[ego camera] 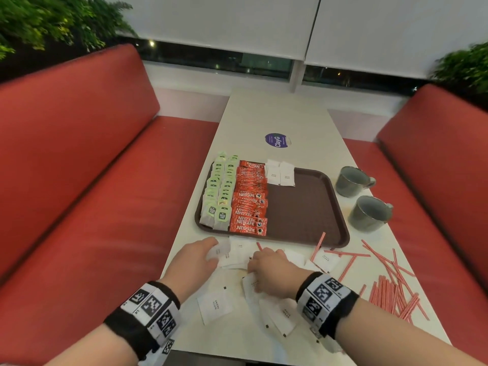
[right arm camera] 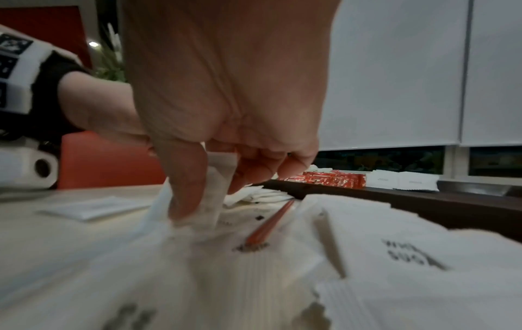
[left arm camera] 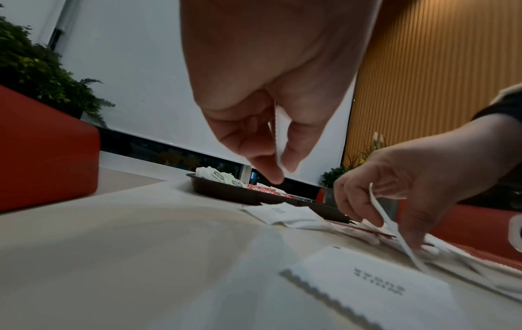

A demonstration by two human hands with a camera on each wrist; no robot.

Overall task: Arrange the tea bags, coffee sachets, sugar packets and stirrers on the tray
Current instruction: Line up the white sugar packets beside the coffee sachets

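Two wrists in black bands with black-and-white marker tags reach out over the near end of a pale table (ego camera: 290, 114). White sugar packets (ego camera: 215, 307) marked "white sugar" lie scattered flat on that near end, some overlapping. Over them the left hand (ego camera: 191, 262) pinches one sugar packet (ego camera: 219, 250) between thumb and fingertips (left arm camera: 291, 160), lifted clear of the table just short of the tray. Beside it the right hand (ego camera: 272, 273) has its thumb and curled fingers (right arm camera: 186, 178) pinching another packet (right arm camera: 217, 185) up out of the pile, its lower edge touching the packets beneath. Just beyond the hands sits a brown tray (ego camera: 303, 207): two columns of green-tagged tea bags (ego camera: 219, 191) fill its left edge, a column of red Nescafé sachets (ego camera: 249, 199) lies touching them, and two sugar packets (ego camera: 280, 172) rest side by side at the far edge next to the sachets. Red-and-white striped stirrers (ego camera: 390, 291) lie loose on the table to the right of the hands, one leaning on the tray's near rim. Two grey mugs (ego camera: 367, 213) stand on the table just right of the tray. Red bench seats (ego camera: 79, 180) flank the table.
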